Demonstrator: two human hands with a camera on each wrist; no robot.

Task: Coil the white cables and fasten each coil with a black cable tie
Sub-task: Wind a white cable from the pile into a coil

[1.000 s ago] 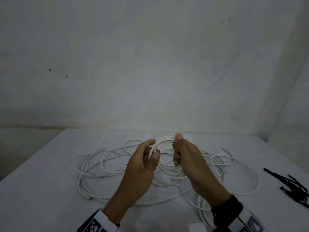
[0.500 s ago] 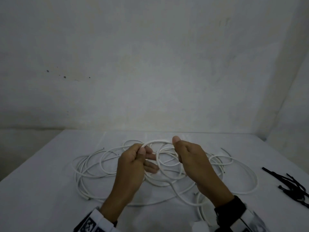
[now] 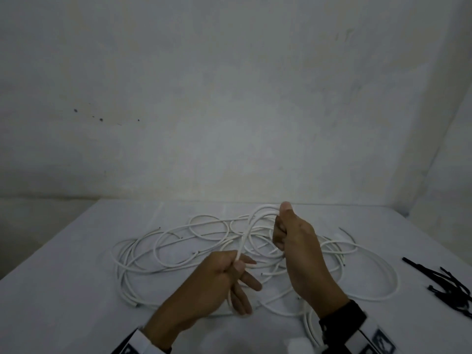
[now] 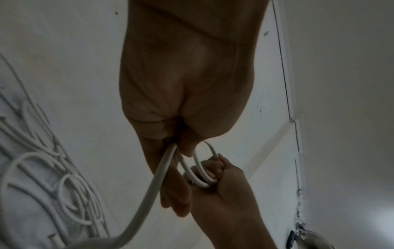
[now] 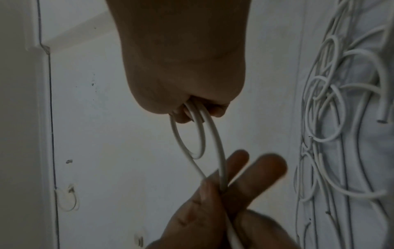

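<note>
A tangle of white cables [image 3: 178, 241] lies spread over the white table [image 3: 63, 290]. My right hand [image 3: 293, 236] is raised above the pile and grips a small coil of white cable [image 3: 258, 213] in its fist; the loops [image 5: 192, 134] show under its fingers. One strand [image 3: 242, 241] runs down from the coil to my left hand [image 3: 229, 272], which pinches it between thumb and fingers, the other fingers stretched out. In the left wrist view the same strand [image 4: 157, 176] passes through my left hand [image 4: 181, 143] towards the right fist [image 4: 213, 175].
A bunch of black cable ties [image 3: 444, 282] lies at the table's right edge. A plain wall [image 3: 229, 98] rises behind the table, with a corner at the right. Loose cable loops [image 3: 370, 277] reach towards the ties.
My left hand has slid down and towards me along the strand, away from the right hand. The right hand has kept the coil and risen slightly.
</note>
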